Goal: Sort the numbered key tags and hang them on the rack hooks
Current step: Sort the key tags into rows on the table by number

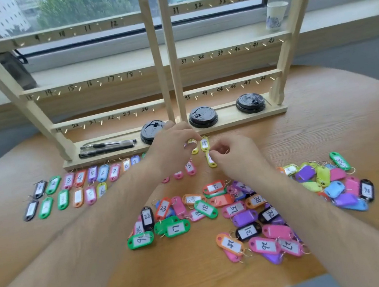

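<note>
Head view. Your left hand point(174, 145) had its fingers curled and pinched a yellow tag point(194, 152) just beside tag 15 point(204, 143). Your right hand point(233, 155) pinched the end of a second yellow tag point(211, 162) below it. Judged purpose: extending the ordered rows point(78, 182), laid flat with numbers up along the rack point(165, 73) base, before hanging. The hooks in view stood bare. The unsorted pile point(255, 209) lay nearer you. The bench point(316, 124) was round and wooden. A windowsill behind it carried a paper cup point(276, 16).
</note>
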